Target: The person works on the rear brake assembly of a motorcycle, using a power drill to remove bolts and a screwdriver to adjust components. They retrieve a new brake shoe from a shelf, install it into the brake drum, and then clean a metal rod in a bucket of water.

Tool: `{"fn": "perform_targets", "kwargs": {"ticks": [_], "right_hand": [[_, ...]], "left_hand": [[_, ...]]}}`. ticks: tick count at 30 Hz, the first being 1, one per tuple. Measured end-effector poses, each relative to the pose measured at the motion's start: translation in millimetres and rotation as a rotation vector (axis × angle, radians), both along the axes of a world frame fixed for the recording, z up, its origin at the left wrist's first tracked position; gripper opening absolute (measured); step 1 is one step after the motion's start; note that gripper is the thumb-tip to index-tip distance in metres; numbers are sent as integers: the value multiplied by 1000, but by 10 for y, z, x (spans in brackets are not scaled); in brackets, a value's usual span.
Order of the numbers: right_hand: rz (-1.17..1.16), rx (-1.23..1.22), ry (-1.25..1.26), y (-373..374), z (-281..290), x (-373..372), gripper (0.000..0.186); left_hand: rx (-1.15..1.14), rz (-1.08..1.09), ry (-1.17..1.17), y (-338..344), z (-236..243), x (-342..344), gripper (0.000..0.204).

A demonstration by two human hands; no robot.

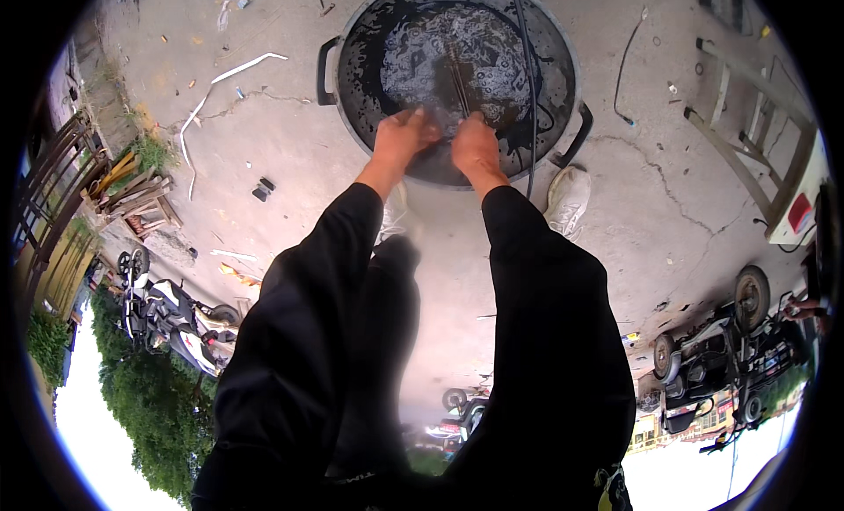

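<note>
A wide dark metal pan (pixel 352 89) with two side handles stands on the ground before me, with foamy water (pixel 418 58) in its bottom. My right hand (pixel 476 148) is closed at the pan's near side. Thin brown rods (pixel 459 79) run from its fingers out over the water. Beside it, my left hand (pixel 404 140) hangs over the near rim, its fingers bent and smeared by motion, so its grip is unclear. A black hose (pixel 530 80) crosses the pan's right part and hangs over the near rim.
My white shoes (pixel 569 199) stand close to the pan. A wooden frame (pixel 747 137) lies right; a black cable (pixel 623 80) lies between. A white strip (pixel 211 89) lies left. Motorcycles (pixel 176 322) and a three-wheeled vehicle (pixel 712 362) stand toward the lower sides.
</note>
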State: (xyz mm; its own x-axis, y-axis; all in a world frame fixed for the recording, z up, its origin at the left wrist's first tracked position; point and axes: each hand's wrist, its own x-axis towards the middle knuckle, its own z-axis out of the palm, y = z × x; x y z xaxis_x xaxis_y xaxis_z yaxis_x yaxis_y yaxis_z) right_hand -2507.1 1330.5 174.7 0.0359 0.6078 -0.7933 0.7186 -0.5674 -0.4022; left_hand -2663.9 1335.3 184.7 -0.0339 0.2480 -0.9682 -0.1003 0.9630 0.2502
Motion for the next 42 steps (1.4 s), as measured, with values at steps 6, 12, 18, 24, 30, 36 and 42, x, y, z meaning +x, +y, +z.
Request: {"fn": "perform_targets", "kwargs": {"ticks": [6, 12, 18, 24, 30, 36, 42], "right_hand": [[-689, -469, 548, -317, 1060, -265, 24], [-1151, -506, 791, -614, 2829, -409, 22], [-948, -250, 740, -864, 3288, -833, 29], [-1025, -153, 614, -1181, 3140, -1223, 36], [-1371, -17, 672, -1121, 2485, -1116, 49], [-1249, 227, 459, -424, 533, -951, 58], [-2056, 544, 529, 337, -769, -190, 29]], "left_hand": [[91, 32, -84, -77, 1217, -92, 46], [-42, -60, -324, 291, 2439, 48, 41], [134, -338, -257, 311, 3009, -60, 41], [574, -865, 222, 145, 2320, -450, 34], [707, -1205, 449, 280, 1761, -651, 30], [442, -1290, 224, 952, 525, -617, 28], [372, -1429, -55, 1417, -244, -366, 47]]}}
